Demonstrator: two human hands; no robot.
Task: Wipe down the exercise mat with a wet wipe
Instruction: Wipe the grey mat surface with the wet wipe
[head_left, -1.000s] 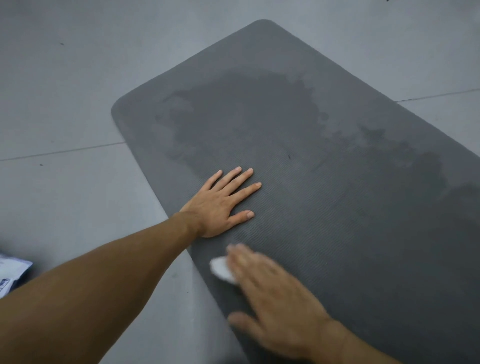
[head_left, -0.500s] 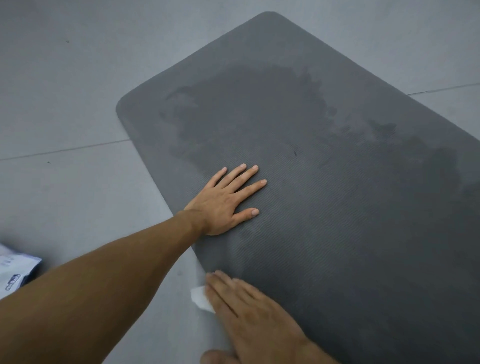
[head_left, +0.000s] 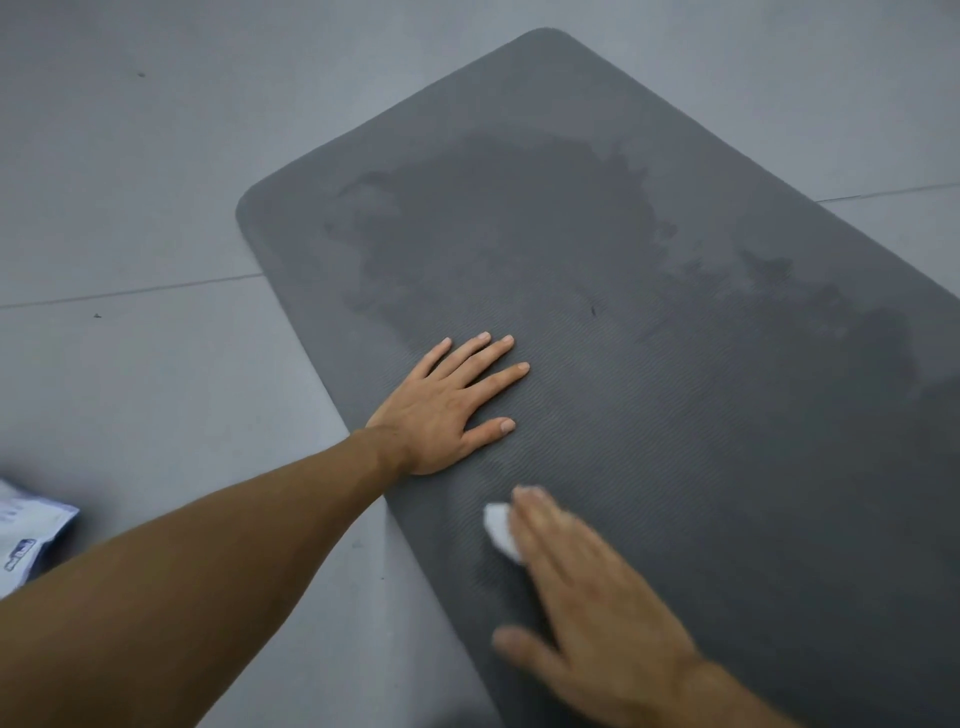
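- I watch the left hand lie flat, palm down, on the mat. Its fingers are straight and fanned, the thumb is out to one side, and the bare forearm reaches in from the lower left.
- The right hand is blurred. It is palm down with straight, close-set fingers, and the fingertips press on a small crumpled white wet wipe that shows at their left side.
- The wipe sits on the mat near its left long edge, nearer to me than the left hand and apart from it.
- The dark grey ribbed foam exercise mat, with rounded corners, lies diagonally on a pale grey tiled floor crossed by a thin seam.
- A darker, irregular damp patch spreads over the mat's far middle and rightward.
- A white-and-blue plastic packet lies on the floor at the left edge, well apart from the mat. I cannot read its print.
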